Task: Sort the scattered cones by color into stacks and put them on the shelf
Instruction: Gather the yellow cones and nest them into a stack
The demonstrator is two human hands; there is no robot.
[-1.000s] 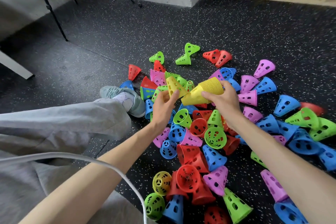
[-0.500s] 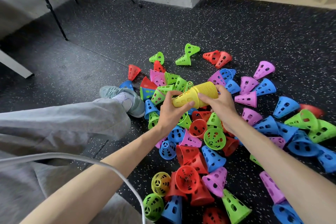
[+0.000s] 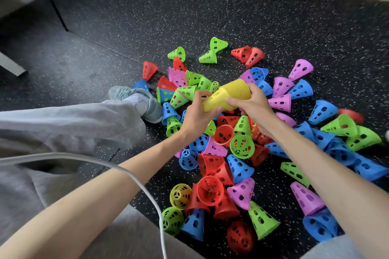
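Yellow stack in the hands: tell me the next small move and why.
Probably free the left hand and reach for the loose yellow cone low in the pile. Both hands grip the yellow stack, the right hand at its wide end, and that cone looks like the only yellow left on the floor.
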